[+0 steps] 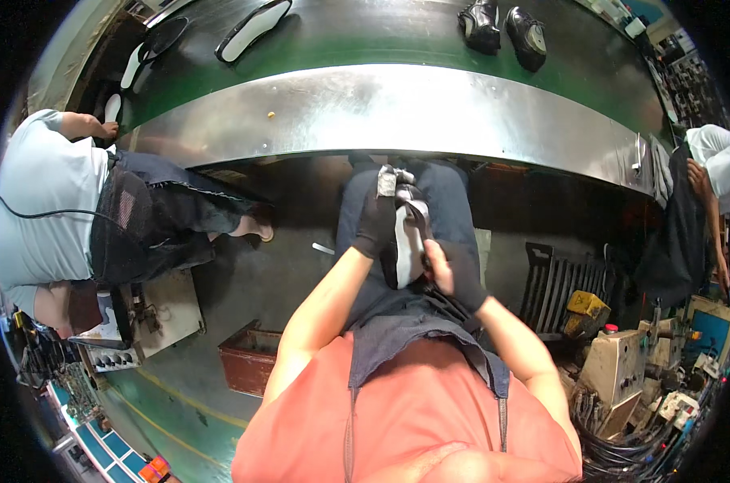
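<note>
Over my lap I hold a black shoe (pixel 408 245) with a long pale surface facing up; whether this is its lining or its sole I cannot tell. My left hand (pixel 378 216), in a dark fingerless glove, is closed around the far end and left side of the shoe. Silvery wrapping (pixel 387 182) covers some of its fingers. My right hand (pixel 449 272), also in a dark glove with bare fingertips, grips the near right side, thumb against the edge. The shoe's underside is hidden.
A metal-edged bench (pixel 365 109) with a green belt (pixel 341 68) lies ahead, carrying black shoes (pixel 527 39) and pale-faced soles (pixel 254 30). One co-worker (pixel 55 205) sits left, another (pixel 707 169) right. A brown bin (pixel 252 360), a slatted black rack (pixel 562 290) and machinery (pixel 614 366) stand nearby.
</note>
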Motion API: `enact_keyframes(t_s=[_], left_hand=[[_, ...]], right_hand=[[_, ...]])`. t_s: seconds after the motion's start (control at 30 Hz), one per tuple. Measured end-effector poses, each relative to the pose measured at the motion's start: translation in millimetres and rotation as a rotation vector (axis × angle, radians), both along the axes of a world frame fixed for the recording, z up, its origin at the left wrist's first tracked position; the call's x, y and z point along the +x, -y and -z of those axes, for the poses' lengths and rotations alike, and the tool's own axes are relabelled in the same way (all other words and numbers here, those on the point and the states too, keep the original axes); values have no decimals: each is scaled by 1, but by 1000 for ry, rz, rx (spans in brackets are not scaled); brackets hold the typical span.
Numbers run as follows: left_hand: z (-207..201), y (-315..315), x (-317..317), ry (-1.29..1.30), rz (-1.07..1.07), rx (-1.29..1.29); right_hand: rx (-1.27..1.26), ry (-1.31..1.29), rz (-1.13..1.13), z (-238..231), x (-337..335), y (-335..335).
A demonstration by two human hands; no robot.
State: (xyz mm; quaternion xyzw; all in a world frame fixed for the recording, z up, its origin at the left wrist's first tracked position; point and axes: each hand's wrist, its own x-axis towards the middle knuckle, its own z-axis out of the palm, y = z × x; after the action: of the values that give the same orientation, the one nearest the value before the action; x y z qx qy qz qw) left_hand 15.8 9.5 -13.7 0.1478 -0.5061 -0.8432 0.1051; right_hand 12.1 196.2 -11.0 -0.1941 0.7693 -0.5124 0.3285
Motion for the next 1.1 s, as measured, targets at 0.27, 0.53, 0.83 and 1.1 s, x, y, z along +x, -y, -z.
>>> enact_keyframes(t_s=[0.27, 0.53, 0.83, 1.1], left_hand=[[5, -4, -13, 44, -53, -122], [3, -7, -6, -72, -93, -228], [-9, -3, -4, 17, -131, -122], [13, 0, -21, 128, -192, -194]], right_hand=[[-195, 359, 62, 37, 8, -14], [-20, 145, -320, -34, -50, -28], [17, 375, -270, -45, -45, -3], [-43, -288, 106, 44, 15, 20]])
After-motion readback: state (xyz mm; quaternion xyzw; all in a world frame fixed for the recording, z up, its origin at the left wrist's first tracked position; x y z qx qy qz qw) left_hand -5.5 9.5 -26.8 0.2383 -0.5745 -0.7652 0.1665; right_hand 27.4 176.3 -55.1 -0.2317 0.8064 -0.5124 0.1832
